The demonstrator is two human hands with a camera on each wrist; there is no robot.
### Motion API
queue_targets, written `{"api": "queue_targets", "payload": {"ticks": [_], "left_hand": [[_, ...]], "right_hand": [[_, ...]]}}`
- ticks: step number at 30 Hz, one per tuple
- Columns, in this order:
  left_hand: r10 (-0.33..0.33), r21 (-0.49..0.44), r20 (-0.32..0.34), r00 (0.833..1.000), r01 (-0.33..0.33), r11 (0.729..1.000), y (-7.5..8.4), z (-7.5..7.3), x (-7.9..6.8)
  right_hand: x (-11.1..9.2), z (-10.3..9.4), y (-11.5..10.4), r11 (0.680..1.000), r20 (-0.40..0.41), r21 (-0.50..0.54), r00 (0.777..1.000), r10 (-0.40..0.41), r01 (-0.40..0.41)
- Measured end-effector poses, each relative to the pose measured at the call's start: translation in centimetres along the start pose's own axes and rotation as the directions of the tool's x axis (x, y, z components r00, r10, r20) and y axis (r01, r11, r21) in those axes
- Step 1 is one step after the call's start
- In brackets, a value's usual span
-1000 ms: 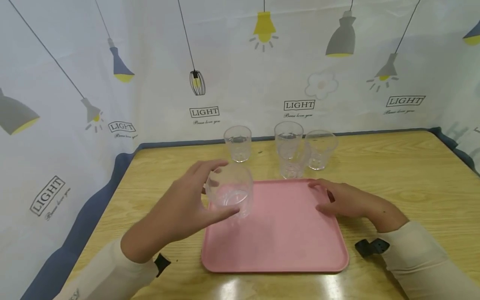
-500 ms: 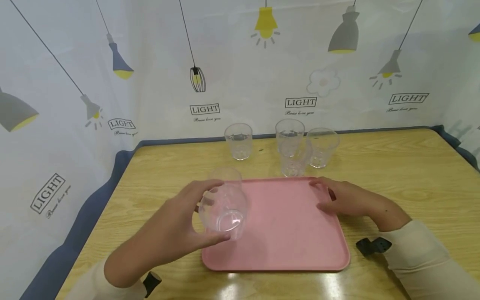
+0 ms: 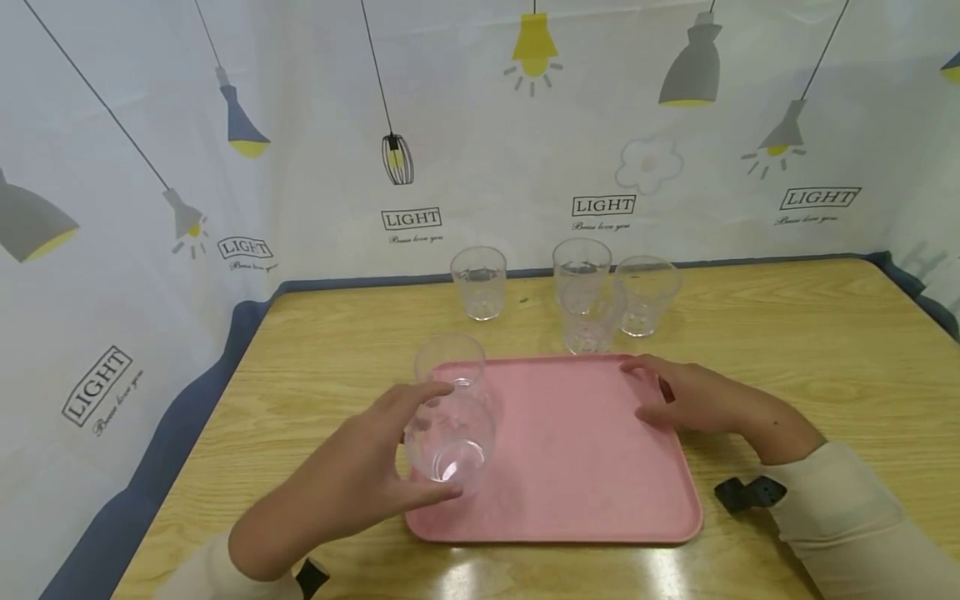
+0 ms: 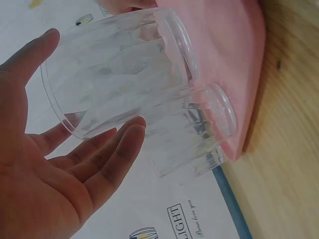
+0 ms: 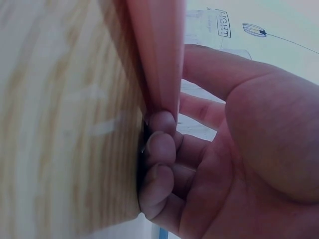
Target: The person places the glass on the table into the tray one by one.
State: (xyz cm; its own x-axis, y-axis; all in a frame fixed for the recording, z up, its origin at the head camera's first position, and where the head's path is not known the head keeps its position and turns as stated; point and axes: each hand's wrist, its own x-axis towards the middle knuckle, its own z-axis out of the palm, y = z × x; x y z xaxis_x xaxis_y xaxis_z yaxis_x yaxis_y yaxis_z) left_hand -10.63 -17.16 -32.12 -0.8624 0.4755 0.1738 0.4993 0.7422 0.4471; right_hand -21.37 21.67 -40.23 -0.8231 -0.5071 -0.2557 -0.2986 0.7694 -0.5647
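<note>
A clear plastic cup [image 3: 453,442] stands over the near left part of the pink tray [image 3: 570,467]. My left hand [image 3: 360,475] holds it from the left, thumb on the near side and fingers round the far side. In the left wrist view the cup [image 4: 119,74] has its rim toward the palm and its base toward the tray. Just behind it a second clear cup [image 3: 450,362] sits at the tray's far left corner. My right hand [image 3: 693,400] grips the tray's right edge. The right wrist view shows the thumb over the tray rim [image 5: 162,59] and fingertips curled beneath it.
Several more clear cups stand at the back of the wooden table [image 3: 337,333]: one alone [image 3: 480,287] and a close group [image 3: 588,325] to its right. Behind the table hangs a white cloth [image 3: 480,125] printed with lamps.
My left hand has come nearer and lower with its cup, uncovering the second cup behind it. My right hand has stayed at the tray's edge.
</note>
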Motion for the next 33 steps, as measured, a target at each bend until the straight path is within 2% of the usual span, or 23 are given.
{"api": "queue_targets", "payload": {"ticks": [11,28,33], "left_hand": [[-0.1,-0.027,0.06,0.993,0.102,0.994,-1.1,1.1,-0.3],[-0.1,-0.037,0.065,0.993,0.102,0.994,-1.8,1.4,-0.5],[-0.074,-0.032,0.058,0.996,0.076,0.997,-1.9,1.4,-0.6]], "right_hand": [[0.0,0.0,0.2,1.0,-0.011,-0.012,1.0,0.002,-0.002],[0.1,0.0,0.2,1.0,-0.005,-0.008,1.0,0.014,-0.014],[0.1,0.0,0.1,1.0,-0.002,-0.005,1.0,0.014,-0.014]]}}
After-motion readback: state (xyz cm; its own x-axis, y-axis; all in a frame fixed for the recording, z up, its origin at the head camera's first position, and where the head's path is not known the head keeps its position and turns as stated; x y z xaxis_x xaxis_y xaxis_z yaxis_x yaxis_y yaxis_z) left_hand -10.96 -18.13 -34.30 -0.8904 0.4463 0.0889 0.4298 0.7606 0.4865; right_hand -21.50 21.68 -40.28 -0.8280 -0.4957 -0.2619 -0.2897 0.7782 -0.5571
